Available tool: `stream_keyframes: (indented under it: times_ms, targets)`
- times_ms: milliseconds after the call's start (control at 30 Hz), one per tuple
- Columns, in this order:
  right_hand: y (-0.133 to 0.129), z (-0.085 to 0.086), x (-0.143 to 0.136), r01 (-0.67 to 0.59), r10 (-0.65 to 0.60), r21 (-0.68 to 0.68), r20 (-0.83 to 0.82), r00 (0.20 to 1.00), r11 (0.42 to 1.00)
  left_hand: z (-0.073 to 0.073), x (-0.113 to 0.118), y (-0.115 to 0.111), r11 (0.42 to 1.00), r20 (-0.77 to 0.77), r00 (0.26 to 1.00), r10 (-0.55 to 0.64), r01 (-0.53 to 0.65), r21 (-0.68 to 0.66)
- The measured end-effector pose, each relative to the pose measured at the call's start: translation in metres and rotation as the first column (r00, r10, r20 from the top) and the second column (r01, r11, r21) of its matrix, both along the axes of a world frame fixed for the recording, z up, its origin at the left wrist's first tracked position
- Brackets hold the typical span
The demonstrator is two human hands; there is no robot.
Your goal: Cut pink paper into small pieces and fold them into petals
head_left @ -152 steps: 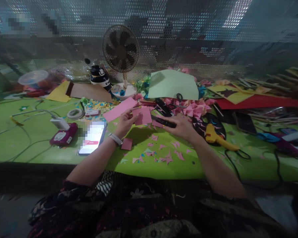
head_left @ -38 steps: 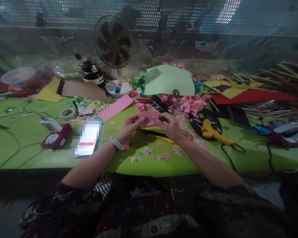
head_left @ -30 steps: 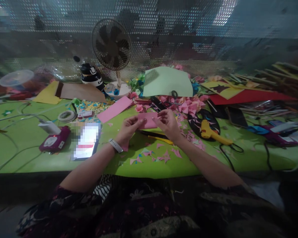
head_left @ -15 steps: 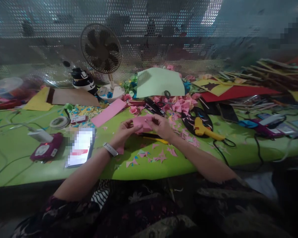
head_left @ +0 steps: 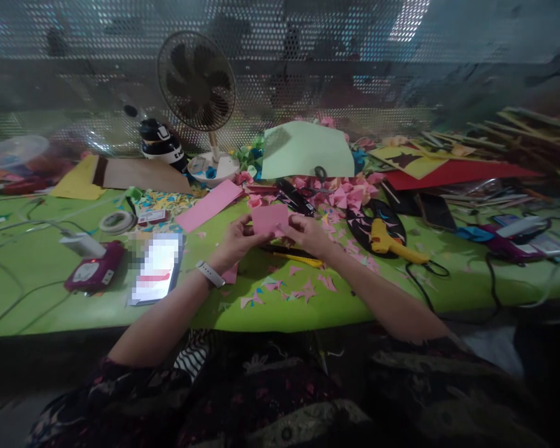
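A small pink piece of paper (head_left: 269, 220) is held up between both hands above the green table. My left hand (head_left: 241, 239) grips its left and lower edge, thumb in front. My right hand (head_left: 308, 235) pinches it at the lower right corner. Just beneath lies a yellow cutter knife (head_left: 298, 259), with a dark tool beside it. Pink paper scraps (head_left: 305, 289) are strewn in front of the hands. A black stapler (head_left: 297, 198) rests behind them, and a longer pink paper strip (head_left: 208, 205) lies to the left.
A lit phone (head_left: 156, 270) and a purple power box (head_left: 96, 267) stand on the left, with cables. A yellow glue gun (head_left: 394, 242) lies across a black ring-shaped tray on the right. Behind are a fan (head_left: 196, 81), pink paper flowers (head_left: 350, 193) and a pale green sheet (head_left: 308, 149).
The pink paper has been raised and turned, so more of its flat face shows. My left fingers have shifted lower along it. The whole view has moved slightly.
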State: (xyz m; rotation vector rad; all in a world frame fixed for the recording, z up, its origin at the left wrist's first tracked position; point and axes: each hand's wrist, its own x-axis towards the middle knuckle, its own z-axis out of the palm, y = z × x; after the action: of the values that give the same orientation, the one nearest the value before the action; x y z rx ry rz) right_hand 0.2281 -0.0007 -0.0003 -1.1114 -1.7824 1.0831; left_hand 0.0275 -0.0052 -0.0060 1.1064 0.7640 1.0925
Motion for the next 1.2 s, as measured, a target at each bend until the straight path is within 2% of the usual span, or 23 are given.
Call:
stream_keyframes:
  times_ms: [67, 133, 367, 500, 600, 833, 1000, 1200]
  targets:
    - [0.0, 0.001, 0.002, -0.064, 0.064, -0.018, 0.021, 0.998, 0.998, 0.004, -0.001, -0.001, 1.0, 0.003, 1.0, 0.025, -0.025, -0.002]
    - [0.0, 0.003, 0.003, -0.083, 0.083, 0.019, 0.017, 0.996, 0.996, 0.006, -0.003, -0.001, 0.999, -0.009, 0.999, 0.039, -0.039, -0.001]
    - [-0.003, 0.003, 0.0, -0.062, 0.043, 0.117, 0.155, 0.987, 0.991, 0.004, -0.005, 0.0, 0.999, -0.102, 0.994, -0.038, 0.038, 0.004]
    - [-0.001, 0.005, 0.004, -0.039, 0.019, 0.136, 0.143, 0.989, 0.99, 0.004, -0.012, 0.005, 0.999, -0.167, 0.985, -0.047, 0.048, 0.002]
    - [0.0, 0.008, 0.01, -0.005, -0.005, 0.103, 0.1, 0.995, 0.995, 0.007, -0.019, 0.008, 0.999, -0.181, 0.983, -0.026, 0.02, -0.034]
    - [0.0, 0.013, 0.019, 0.032, -0.035, 0.042, 0.059, 0.998, 0.999, 0.016, -0.03, 0.008, 0.998, -0.155, 0.987, -0.046, 0.038, -0.057]
    - [-0.005, 0.015, 0.011, -0.012, 0.012, 0.007, 0.034, 0.999, 1.0, 0.01, -0.023, 0.008, 0.995, -0.119, 0.989, -0.083, 0.076, -0.061]
    - [-0.013, 0.02, 0.003, -0.095, 0.089, -0.185, -0.037, 0.995, 0.978, 0.005, -0.015, 0.005, 0.993, -0.163, 0.98, -0.114, 0.118, 0.014]
